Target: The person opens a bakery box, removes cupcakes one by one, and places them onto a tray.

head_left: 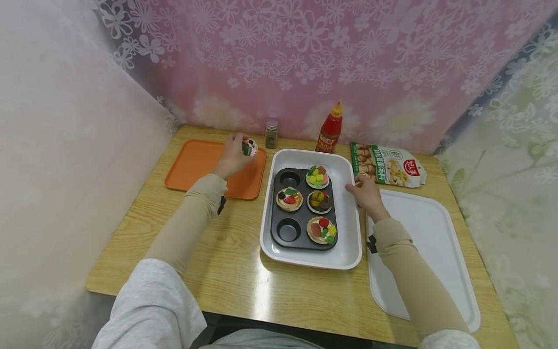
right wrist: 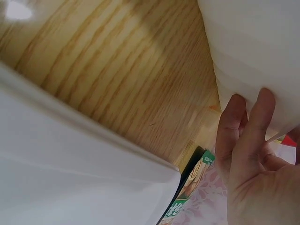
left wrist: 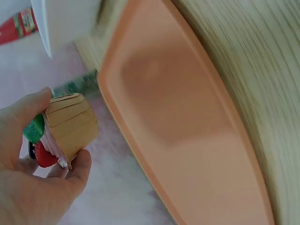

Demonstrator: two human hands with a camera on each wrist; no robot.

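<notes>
My left hand holds a small toy cupcake by its edge, thumb on one side and fingers on the other. Its brown pleated cup faces the left wrist camera, with red and green toppings beyond. The cupcake is above the far right part of an orange tray. At the right side of a deep white tray, my right hand grips the rim, fingers against the outer wall. Inside it lies a dark muffin pan. Several toy tarts fill cups there; the far-left and near-left cups hold nothing.
Behind the trays stand a spice jar and a red sauce bottle. A green and white food packet lies at the back right. To the right is a flat white tray. Curtained walls close off the back and sides.
</notes>
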